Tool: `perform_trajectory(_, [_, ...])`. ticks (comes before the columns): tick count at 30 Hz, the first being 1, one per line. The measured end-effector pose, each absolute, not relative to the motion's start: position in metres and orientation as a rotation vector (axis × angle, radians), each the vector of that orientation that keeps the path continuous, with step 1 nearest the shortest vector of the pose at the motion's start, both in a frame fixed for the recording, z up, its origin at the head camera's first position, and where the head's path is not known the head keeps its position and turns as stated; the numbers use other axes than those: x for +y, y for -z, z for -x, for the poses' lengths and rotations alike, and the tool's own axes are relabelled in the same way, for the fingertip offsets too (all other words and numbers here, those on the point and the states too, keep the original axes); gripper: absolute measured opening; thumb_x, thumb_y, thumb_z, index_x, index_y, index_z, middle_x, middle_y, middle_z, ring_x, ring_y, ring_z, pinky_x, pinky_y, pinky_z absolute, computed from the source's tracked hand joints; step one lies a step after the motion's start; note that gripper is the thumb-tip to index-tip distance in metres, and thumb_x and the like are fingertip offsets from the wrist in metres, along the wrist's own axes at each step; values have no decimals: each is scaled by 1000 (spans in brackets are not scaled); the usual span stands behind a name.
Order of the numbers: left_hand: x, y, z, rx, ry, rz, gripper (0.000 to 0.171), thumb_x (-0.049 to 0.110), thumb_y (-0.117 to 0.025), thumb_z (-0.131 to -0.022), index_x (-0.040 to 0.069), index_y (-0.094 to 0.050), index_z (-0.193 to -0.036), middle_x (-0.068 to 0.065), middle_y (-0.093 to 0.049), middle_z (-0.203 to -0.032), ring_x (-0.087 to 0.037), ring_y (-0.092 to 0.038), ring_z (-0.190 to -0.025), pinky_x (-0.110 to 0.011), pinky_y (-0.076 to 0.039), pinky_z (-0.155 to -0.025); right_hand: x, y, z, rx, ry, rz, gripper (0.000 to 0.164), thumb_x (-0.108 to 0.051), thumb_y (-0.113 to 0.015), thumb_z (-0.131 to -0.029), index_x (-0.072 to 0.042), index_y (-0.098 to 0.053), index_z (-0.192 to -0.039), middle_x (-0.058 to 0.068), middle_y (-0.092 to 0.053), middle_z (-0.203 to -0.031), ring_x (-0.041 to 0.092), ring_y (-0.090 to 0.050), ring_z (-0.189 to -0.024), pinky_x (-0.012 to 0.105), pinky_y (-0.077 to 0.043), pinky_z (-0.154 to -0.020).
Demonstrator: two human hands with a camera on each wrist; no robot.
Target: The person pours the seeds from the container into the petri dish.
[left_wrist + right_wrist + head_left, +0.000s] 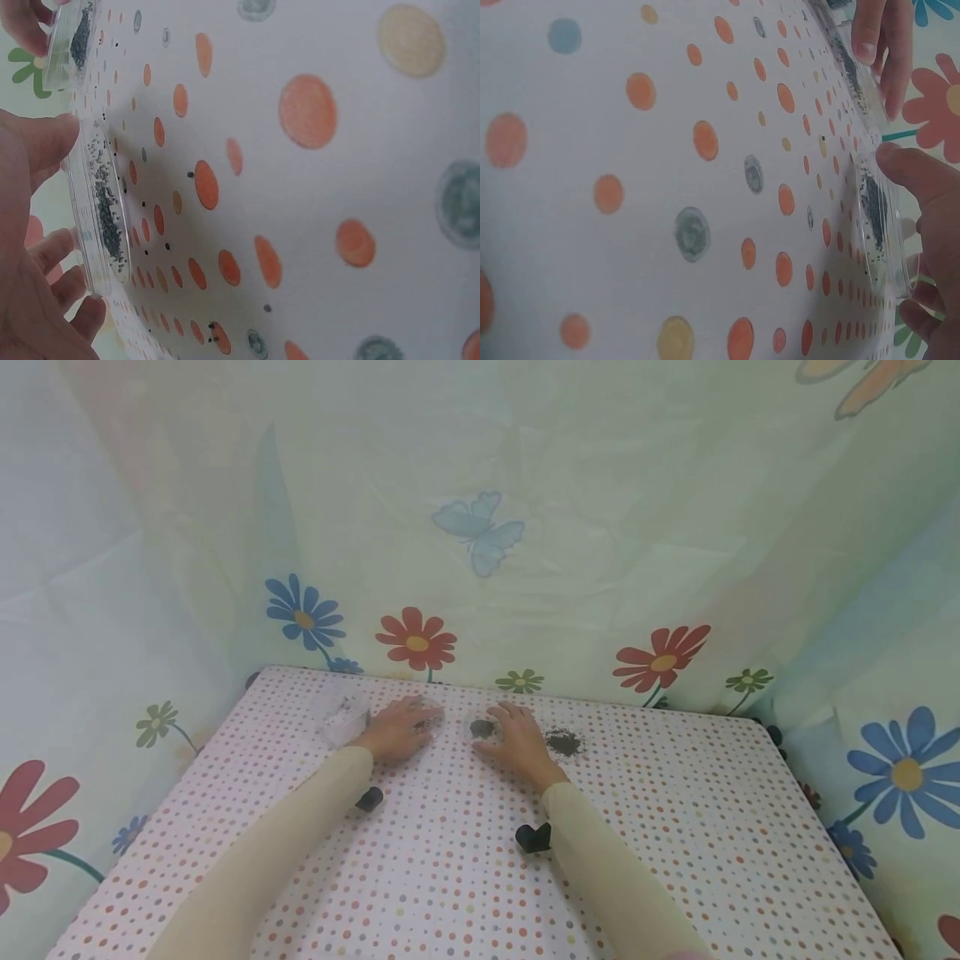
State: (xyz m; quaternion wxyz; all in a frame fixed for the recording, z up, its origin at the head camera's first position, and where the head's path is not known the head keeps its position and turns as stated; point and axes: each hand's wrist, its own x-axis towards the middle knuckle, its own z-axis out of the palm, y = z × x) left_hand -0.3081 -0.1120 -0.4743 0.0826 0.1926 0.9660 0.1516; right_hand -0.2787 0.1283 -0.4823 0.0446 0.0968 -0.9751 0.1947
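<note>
My left hand [397, 732] spans a shallow clear dish [102, 202] from above, thumb on one side of the rim and fingertips on the other. Black grains lie spread across the bottom of that dish. Beside it, a second clear dish [874, 214] holds a dark heap of similar grains. My right hand [521, 745] grips this one the same way, its thumb at the near rim and its fingers around the far side. Both dishes stand on the dotted tabletop [450, 877], a short gap apart.
A clear container [341, 714] with whitish contents stands left of my left hand. Loose dark grains [564, 742] are heaped right of my right hand. Black heart-shaped pieces [532, 838] lie near my forearms. A flowered curtain [570, 568] hangs behind the table.
</note>
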Motion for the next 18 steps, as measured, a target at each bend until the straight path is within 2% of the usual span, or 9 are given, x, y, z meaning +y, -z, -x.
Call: perform_trajectory(18, [-113, 478, 309, 2894, -427, -593, 49, 43, -47, -91, 39, -34, -139, -2, -21, -153, -27, -16, -142, -59, -17, -110, 128, 486, 283, -2995, -585, -316, 71, -55, -64, -76, -14, -48, -131, 9, -39, -142, 29, -34, -130, 46, -30, -109])
